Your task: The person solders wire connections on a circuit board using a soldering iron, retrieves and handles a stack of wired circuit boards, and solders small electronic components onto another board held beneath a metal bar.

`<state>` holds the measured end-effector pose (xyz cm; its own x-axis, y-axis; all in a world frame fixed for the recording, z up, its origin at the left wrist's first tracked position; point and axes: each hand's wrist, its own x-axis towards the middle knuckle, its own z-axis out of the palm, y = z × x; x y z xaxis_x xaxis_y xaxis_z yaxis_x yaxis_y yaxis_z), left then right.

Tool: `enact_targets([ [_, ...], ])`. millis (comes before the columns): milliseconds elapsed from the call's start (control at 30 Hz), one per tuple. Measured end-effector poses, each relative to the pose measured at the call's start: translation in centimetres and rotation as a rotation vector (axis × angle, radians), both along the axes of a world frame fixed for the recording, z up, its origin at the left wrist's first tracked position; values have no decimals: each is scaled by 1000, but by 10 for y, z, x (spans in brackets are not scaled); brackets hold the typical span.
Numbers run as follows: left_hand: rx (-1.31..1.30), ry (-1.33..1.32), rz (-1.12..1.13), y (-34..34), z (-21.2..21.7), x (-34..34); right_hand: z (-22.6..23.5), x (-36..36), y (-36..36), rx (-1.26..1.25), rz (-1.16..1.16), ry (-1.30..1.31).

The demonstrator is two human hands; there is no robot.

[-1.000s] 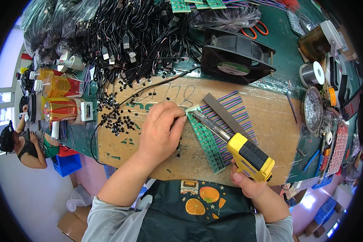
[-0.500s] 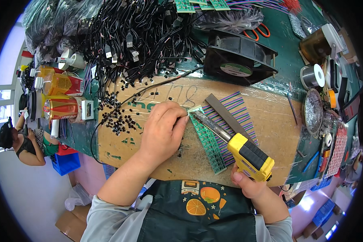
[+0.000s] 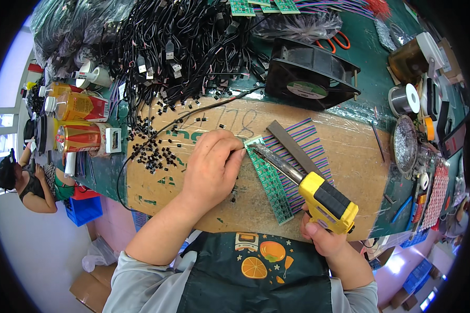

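My right hand (image 3: 321,236) grips a yellow and black soldering gun (image 3: 326,202). Its metal barrel slants up and left, with the tip at the far end of a green circuit board panel (image 3: 270,182). At that same end my left hand (image 3: 212,164) is closed, thumb and fingers pinched together. What they pinch is hidden or too small to name. Several striped wires (image 3: 300,128) fan out from the panel's right side. A flat dark bar (image 3: 293,147) lies across them.
Small black components (image 3: 154,151) lie scattered on the cardboard sheet (image 3: 350,156), left of my hand. A black fan (image 3: 310,75) stands beyond the board. Black USB cables (image 3: 188,47) are heaped at the far left. A solder spool (image 3: 403,99) and a round metal dish (image 3: 404,143) sit right.
The soldering gun and my right hand have shifted slightly to the right, the tip staying near the panel's far end. My left hand stays pinched in nearly the same place.
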<state>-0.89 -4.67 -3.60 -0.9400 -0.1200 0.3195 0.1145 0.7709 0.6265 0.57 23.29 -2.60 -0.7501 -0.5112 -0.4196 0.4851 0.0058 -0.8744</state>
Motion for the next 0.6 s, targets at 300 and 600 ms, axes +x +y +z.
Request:
enact_targets([
  [300, 1, 13, -16, -1, -1, -1, 0, 0, -5, -11, -48, 40],
  [600, 3, 13, -15, 0, -1, -1, -1, 1, 1, -24, 13, 27],
])
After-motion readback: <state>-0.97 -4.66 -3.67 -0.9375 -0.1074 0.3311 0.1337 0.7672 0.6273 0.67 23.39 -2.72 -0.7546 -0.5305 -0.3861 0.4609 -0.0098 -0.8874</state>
